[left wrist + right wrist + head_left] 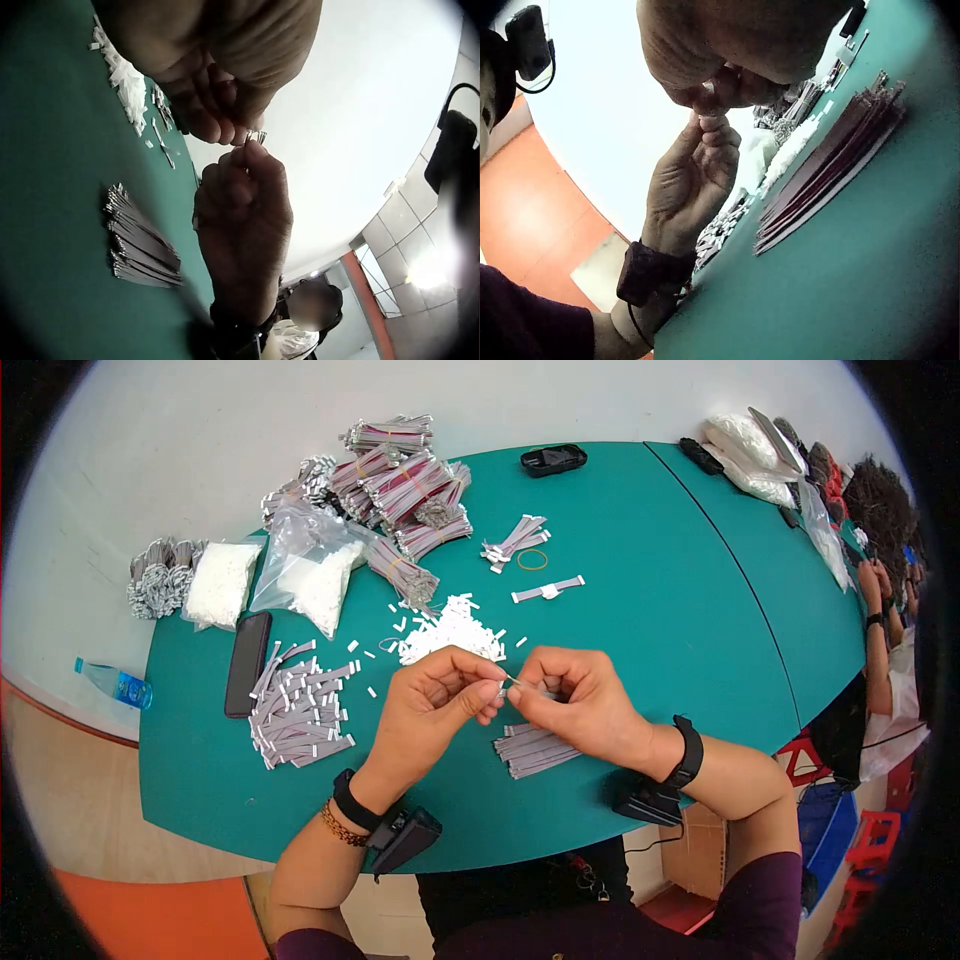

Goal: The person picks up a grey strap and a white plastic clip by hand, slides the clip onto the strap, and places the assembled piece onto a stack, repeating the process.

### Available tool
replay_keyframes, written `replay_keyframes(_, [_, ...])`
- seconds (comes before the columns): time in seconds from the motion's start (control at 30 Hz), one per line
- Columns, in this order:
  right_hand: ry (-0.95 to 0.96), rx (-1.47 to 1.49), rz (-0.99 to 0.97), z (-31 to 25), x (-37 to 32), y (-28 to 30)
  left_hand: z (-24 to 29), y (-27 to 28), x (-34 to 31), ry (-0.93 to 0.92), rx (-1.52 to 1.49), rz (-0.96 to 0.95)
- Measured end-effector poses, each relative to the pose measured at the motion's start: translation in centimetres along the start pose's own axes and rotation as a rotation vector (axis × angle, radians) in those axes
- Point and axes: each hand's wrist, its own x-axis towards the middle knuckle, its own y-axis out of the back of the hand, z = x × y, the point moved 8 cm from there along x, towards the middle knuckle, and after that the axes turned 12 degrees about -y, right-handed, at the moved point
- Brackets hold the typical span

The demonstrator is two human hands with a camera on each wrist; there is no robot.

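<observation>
Over the near part of the table, my two hands meet fingertip to fingertip. My right hand (582, 705) pinches a thin grey ribbon cable; its bare wire ends (261, 137) poke out above the thumb in the left wrist view. Between thumb and fingertips, my left hand (440, 698) pinches a small white connector (502, 688), mostly hidden by the fingers. Below the right hand lies a bundle of grey ribbon cables (535, 750). Just beyond the left hand is a heap of loose white connectors (455, 630).
Left of the hands lie cables with white ends (300, 710) and a black phone (247, 665). Bags of white pieces (222, 585) and bundled cables (405, 490) stand farther back. A few cables (517, 543) and a black case (553, 459) lie beyond. Another person's arms (878, 630) show at right.
</observation>
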Motion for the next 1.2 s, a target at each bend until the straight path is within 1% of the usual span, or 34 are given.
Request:
replay_keyframes(0.17, [0.012,-0.018,0.030,-0.1,-0.1,0.2,0.3,-0.2,0.0,-0.021,0.034,-0.002])
replay_keyframes(0.27, [0.063,-0.127,0.073,-0.8,-0.6,0.2,0.3,-0.1,-0.1,-0.034,0.044,0.009])
replay_keyframes(0.37, [0.042,-0.105,0.055,-0.6,-0.5,0.0,0.3,-0.1,-0.1,-0.030,0.042,-0.006])
replay_keyframes(0.57, [0.022,-0.075,0.032,-0.7,-0.4,0.1,-0.3,-0.1,-0.1,0.033,-0.026,-0.029])
replay_keyframes(0.77, [0.028,-0.030,0.011,-0.3,0.0,0.1,0.2,-0.4,0.0,0.013,-0.039,-0.042])
replay_keyframes(1.07, [-0.018,0.039,-0.053,-0.2,0.1,-0.1,0.2,-0.3,-0.1,0.020,0.012,-0.037])
replay_keyframes(1.2, [-0.045,0.078,-0.079,0.2,0.3,-0.2,0.0,-0.2,-0.1,0.029,-0.037,-0.035])
